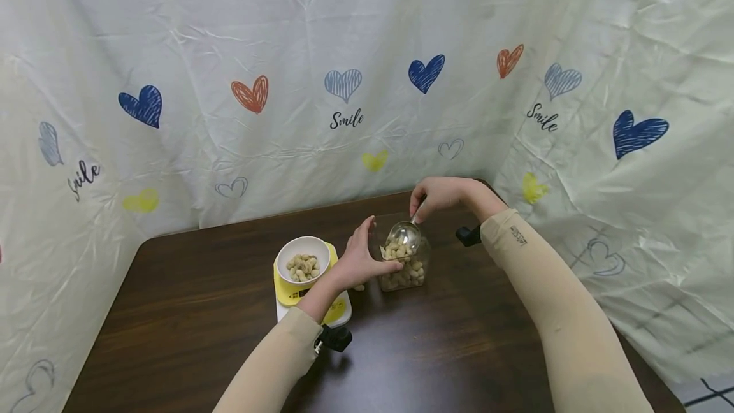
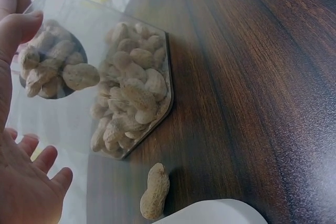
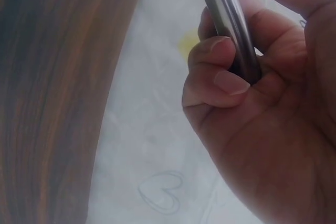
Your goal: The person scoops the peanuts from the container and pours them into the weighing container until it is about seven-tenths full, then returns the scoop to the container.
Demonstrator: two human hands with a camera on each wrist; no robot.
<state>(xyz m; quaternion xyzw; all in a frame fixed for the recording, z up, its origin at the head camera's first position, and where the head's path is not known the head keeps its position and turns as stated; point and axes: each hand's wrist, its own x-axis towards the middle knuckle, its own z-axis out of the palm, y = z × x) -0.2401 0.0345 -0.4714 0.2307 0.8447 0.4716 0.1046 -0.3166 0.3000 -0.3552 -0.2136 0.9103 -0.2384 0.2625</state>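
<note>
A clear, straight-sided plastic container (image 1: 425, 252) of unshelled peanuts (image 2: 134, 85) stands on the table. My left hand (image 1: 362, 259) holds it from the left, thumb across the near side and fingers spread along the far side. My right hand (image 1: 440, 197) grips the handle (image 3: 231, 22) of a metal scoop (image 1: 405, 233) from above, fingers curled round it. The scoop's bowl is tilted down inside the container. Through the clear wall, the left wrist view shows peanuts heaped in the scoop (image 2: 80, 51), above the main pile.
Left of the container, a white bowl (image 1: 281, 259) with some peanuts (image 1: 302, 268) sits on a yellow and white kitchen scale (image 1: 285, 295), partly behind my left wrist. One loose peanut (image 2: 155, 191) lies between scale and container. A printed curtain (image 1: 298, 164) hangs behind the dark table (image 1: 189, 311).
</note>
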